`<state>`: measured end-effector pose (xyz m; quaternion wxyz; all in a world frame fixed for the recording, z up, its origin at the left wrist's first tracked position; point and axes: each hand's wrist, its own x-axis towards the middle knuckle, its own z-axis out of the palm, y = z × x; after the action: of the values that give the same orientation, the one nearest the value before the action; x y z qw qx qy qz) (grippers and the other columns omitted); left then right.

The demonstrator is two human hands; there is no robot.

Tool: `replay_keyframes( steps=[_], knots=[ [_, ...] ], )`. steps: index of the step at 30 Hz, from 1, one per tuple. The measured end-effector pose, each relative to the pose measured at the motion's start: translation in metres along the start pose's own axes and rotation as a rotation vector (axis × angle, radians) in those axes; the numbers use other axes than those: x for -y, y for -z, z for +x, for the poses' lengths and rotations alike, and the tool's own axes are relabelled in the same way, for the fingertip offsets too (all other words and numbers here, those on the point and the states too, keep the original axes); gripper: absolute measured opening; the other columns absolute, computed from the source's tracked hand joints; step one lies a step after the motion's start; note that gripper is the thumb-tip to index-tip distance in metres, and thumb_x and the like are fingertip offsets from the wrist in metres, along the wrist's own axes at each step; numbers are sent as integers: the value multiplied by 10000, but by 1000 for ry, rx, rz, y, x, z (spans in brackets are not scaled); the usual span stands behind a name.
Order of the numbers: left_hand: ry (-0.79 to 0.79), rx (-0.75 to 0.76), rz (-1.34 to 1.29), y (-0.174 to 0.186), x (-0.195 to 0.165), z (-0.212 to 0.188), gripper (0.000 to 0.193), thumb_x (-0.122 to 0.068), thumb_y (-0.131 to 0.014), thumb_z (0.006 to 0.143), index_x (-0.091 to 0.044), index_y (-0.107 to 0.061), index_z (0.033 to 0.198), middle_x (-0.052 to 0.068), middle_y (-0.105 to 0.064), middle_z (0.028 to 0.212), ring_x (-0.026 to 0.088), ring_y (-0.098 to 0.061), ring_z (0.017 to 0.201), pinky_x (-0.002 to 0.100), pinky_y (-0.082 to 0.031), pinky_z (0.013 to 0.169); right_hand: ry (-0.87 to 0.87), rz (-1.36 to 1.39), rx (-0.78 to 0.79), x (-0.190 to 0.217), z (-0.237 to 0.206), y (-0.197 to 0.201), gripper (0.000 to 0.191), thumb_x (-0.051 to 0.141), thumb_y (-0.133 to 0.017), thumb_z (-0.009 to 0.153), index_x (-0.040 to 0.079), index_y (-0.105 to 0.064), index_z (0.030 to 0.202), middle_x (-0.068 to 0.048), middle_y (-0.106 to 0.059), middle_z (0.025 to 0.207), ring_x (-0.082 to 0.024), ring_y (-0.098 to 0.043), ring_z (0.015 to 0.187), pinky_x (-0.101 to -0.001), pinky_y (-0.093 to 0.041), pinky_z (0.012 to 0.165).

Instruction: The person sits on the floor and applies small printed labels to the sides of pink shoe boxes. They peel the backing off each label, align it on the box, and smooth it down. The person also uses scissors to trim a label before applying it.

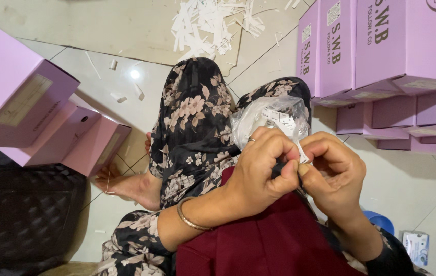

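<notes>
My left hand (261, 171) and my right hand (333, 179) meet in front of me, above a dark red cloth (269, 240) on my lap. Both pinch a small white paper strip (302, 153) between thumbs and fingers. The same fingers also hold a clear plastic bag (271, 117) stuffed with small white pieces, which sticks up just beyond the knuckles. A ring sits on my left hand and a thin gold bangle (190, 220) circles that wrist. What lies under the fingers is hidden.
I sit on a tiled floor (110, 76) in black floral trousers (192, 122). Lilac cardboard boxes are stacked at the right (391, 46) and left (39, 117). White paper scraps (213, 23) litter the floor ahead. A dark quilted bag (18, 214) is at lower left, and a blue object (381, 221) at lower right.
</notes>
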<state>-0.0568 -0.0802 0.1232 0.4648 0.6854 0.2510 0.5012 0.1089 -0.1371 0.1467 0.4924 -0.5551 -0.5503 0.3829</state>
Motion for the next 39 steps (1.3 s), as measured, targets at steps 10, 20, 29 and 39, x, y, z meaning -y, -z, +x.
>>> replay_keyframes(
  steps=[10,20,29,39],
  knots=[
    [137,63,-175,19,-6,3,45,-96,-680,980,-58,-686,1003,42,-667,958,209,-605,948,330,-472,901,-70,39,28,5,0,10,45,-48,-633,884,-21,-634,921,-72,-650,1022,-58,-576,846,-187,-465,725],
    [-90,27,145,27,-12,12,140,-48,-770,797,-77,-660,878,41,-638,877,244,-603,872,347,-495,795,-38,-123,66,11,4,2,107,-94,-650,812,-29,-618,891,-72,-646,964,-90,-594,837,-208,-490,726],
    [-171,97,224,23,-1,7,192,-43,-725,856,-61,-569,968,96,-584,988,321,-562,977,389,-498,806,57,-238,67,12,5,-5,113,-89,-646,806,-20,-619,892,-63,-650,952,-91,-605,846,-221,-500,768],
    [28,35,-12,8,8,-4,116,-28,-653,881,-56,-560,946,83,-588,901,272,-564,881,384,-470,838,72,-178,28,3,4,-10,90,-79,-650,838,-20,-608,891,-66,-646,960,-97,-596,845,-218,-484,755]
  ],
)
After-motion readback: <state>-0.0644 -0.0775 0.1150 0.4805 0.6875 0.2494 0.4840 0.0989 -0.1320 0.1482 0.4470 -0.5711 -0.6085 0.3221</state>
